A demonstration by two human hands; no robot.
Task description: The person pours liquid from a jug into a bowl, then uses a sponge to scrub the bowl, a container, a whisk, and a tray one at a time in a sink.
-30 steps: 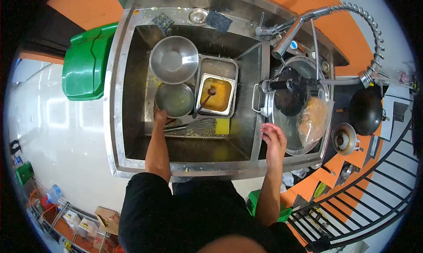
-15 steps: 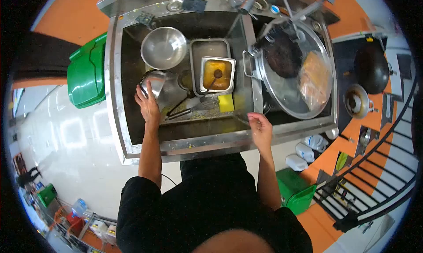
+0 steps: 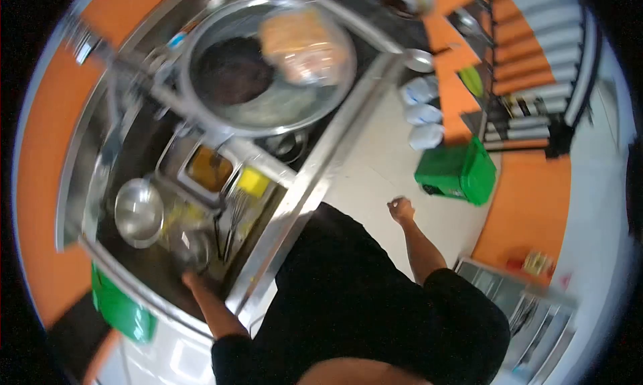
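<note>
My left hand [image 3: 192, 278], smeared by motion, reaches into the sink right beside a shiny metal vessel [image 3: 189, 246]; its fingers barely show. A steel bowl [image 3: 138, 213] sits just beyond that vessel. Close by lie a whisk [image 3: 236, 214], a yellow sponge [image 3: 252, 182] and a rectangular metal pan [image 3: 209, 168] with brownish liquid, which overlaps a larger pan. Out over the floor, away from the sink, my right hand [image 3: 401, 209] is closed with its fingers curled; a small pale spot shows at the fingertips, too small to name.
A large round basin [image 3: 194, 70] on the sink's other side holds a dark mass and a clear bag of pale orange food [image 3: 301, 46]. Green bins [image 3: 459, 174] stand on the floor to the right and lower left. White jugs [image 3: 423, 113] line the wall near a black railing [image 3: 529, 140].
My view has swung to the right, so the sink appears rotated and farther left. My right hand has moved from the sink's front edge out over the floor. The left stays by the metal vessel.
</note>
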